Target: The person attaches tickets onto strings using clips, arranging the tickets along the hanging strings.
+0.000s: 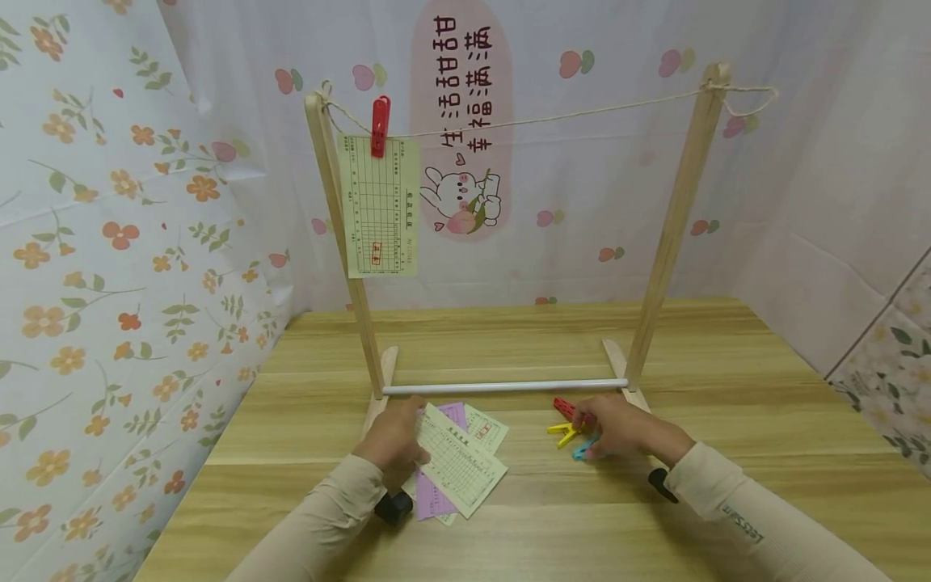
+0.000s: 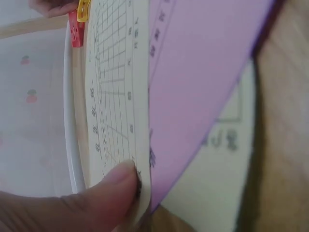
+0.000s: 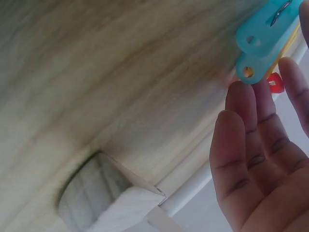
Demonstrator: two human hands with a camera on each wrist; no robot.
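Observation:
My left hand (image 1: 393,434) pinches the edge of a pale yellow printed receipt slip (image 1: 465,462), thumb on its face in the left wrist view. Beneath that slip lie a lilac slip (image 1: 435,499) and another pale slip (image 1: 486,429). My right hand (image 1: 617,424) is over a small group of clothespins on the table. Its fingers are at the blue clothespin (image 3: 263,38); whether they pinch it is unclear. A yellow clothespin (image 1: 564,432) and a red clothespin (image 1: 563,409) lie beside it, the red one partly under the fingers.
A wooden frame has two posts (image 1: 672,234), a white crossbar (image 1: 502,388) and a string (image 1: 553,118) tied across the top. At its left end a red clothespin (image 1: 380,127) holds a pale slip (image 1: 381,210). Patterned cloth (image 1: 611,178) stands behind.

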